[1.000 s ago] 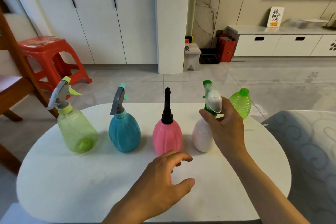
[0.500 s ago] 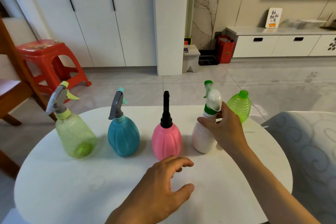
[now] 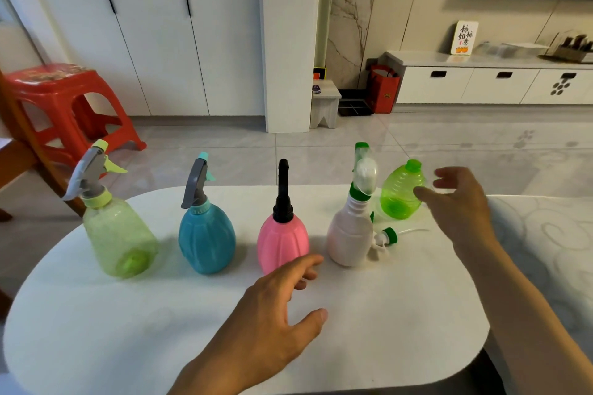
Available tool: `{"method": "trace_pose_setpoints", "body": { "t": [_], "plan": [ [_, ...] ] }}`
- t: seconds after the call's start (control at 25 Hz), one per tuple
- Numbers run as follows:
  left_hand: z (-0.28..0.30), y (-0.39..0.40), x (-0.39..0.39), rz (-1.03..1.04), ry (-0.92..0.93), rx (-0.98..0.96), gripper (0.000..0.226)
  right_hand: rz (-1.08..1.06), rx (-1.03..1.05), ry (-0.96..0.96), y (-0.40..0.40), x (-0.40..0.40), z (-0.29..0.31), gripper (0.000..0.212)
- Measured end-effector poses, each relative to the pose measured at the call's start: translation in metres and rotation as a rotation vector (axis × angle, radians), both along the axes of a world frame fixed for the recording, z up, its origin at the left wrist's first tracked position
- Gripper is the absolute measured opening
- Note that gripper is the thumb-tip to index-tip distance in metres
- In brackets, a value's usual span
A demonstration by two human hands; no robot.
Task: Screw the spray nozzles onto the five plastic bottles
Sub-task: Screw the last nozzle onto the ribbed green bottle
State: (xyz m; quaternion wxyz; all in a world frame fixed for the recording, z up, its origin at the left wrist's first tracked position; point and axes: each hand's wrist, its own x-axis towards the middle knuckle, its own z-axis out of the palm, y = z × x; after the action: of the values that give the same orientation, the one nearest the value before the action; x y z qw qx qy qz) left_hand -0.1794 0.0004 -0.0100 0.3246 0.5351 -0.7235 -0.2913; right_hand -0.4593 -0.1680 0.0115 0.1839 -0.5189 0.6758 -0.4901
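Bottles stood in a row across the far half of the table: a pale green translucent bottle [image 3: 118,234] at far left, a blue ribbed bottle [image 3: 207,234], a pink ribbed bottle [image 3: 282,242] and a white plastic bottle [image 3: 349,234], each with a nozzle on its neck. Only the bright green ribbed bottle [image 3: 401,192] at far right had a bare neck, its green-collared white nozzle [image 3: 385,237] lying loose beside the white bottle. The right hand [image 3: 459,202] hovered spread and empty just right of that bottle; a careless swipe could topple it, as it looked light. The left hand [image 3: 272,308] hung open, fingers apart, above the white oval table [image 3: 96,330], holding nothing. Beyond lay a tiled floor, a red plastic stool [image 3: 64,99], white cupboards and a low white sideboard [image 3: 481,80].
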Motion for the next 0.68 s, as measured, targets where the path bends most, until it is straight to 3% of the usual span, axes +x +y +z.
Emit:
{"method": "trace_pose_setpoints", "body": {
  "t": [0.12,0.32,0.52,0.68],
  "plan": [
    [-0.002,-0.003,0.000,0.013,0.004,-0.021,0.059,-0.052,-0.001,-0.100,-0.028,-0.008,-0.012,0.072],
    [-0.004,-0.008,0.003,0.026,-0.015,-0.026,0.050,0.030,0.119,0.008,-0.069,-0.001,-0.030,0.105],
    [-0.005,-0.009,0.009,0.035,-0.028,0.002,0.047,0.007,0.195,0.024,-0.088,0.010,-0.046,0.085],
    [0.000,-0.007,0.013,0.012,-0.035,0.020,0.044,-0.064,0.108,0.000,-0.078,0.011,-0.041,0.075]
  ]
}}
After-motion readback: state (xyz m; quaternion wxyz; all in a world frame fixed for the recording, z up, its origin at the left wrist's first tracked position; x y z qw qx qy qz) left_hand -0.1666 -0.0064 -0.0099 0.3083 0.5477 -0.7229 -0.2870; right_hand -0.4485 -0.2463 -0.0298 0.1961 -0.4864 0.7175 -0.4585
